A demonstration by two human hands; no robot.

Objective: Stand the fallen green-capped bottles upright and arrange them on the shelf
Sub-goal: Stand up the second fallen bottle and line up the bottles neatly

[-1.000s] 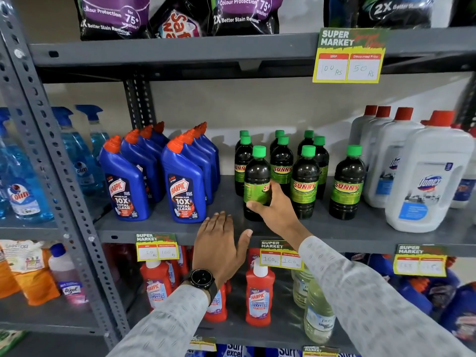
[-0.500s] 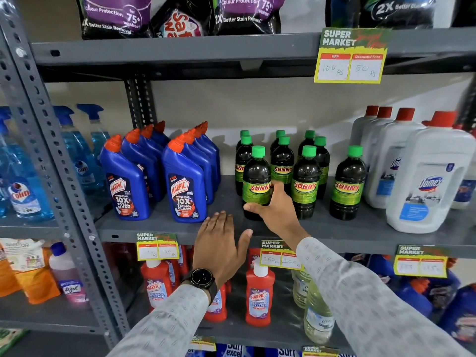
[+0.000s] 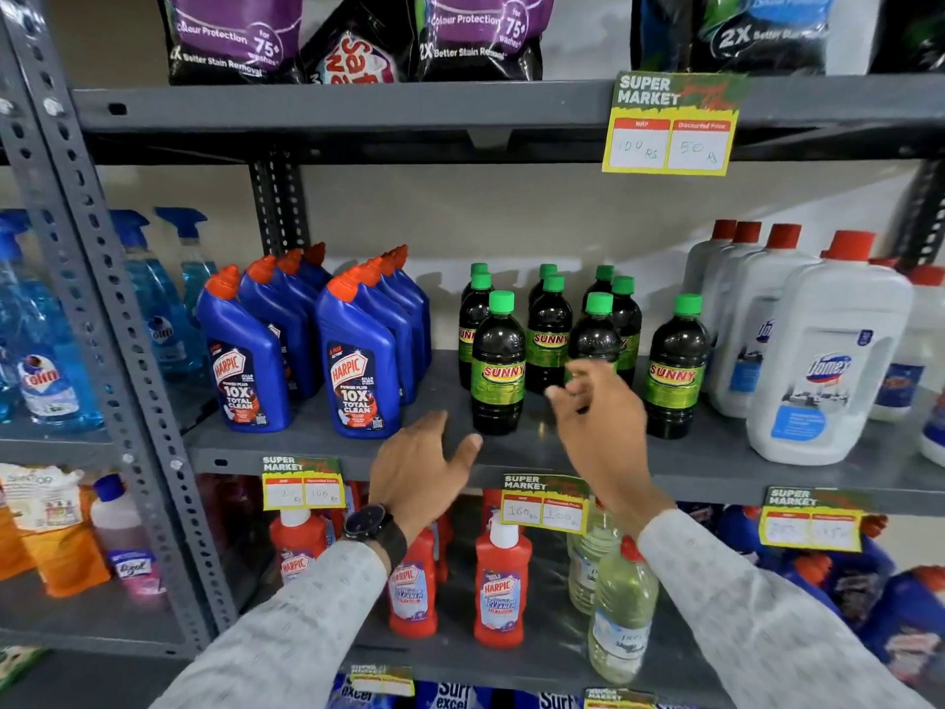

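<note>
Several dark green-capped Sunny bottles stand upright in the middle of the grey shelf [image 3: 716, 463]. The front-left bottle [image 3: 498, 365] stands free near the shelf's front. Another front bottle [image 3: 593, 330] is partly covered by my right hand [image 3: 598, 417], which hovers blurred just in front of it, fingers loosely apart, holding nothing. A third front bottle [image 3: 675, 368] stands alone further right. My left hand [image 3: 419, 465] rests open at the shelf's front edge, below and left of the front-left bottle, a black watch on its wrist.
Blue Harpic bottles [image 3: 358, 365] stand left of the green-capped ones, large white red-capped jugs [image 3: 828, 365] to the right. Blue spray bottles [image 3: 46, 360] fill the left bay. Price tags [image 3: 670, 125] hang off shelf edges. Red bottles [image 3: 501, 585] and clear bottles sit on the shelf below.
My right hand has let go of the front-left green-capped bottle and moved right and up, in front of the neighbouring bottle. The left hand stays at the shelf edge.
</note>
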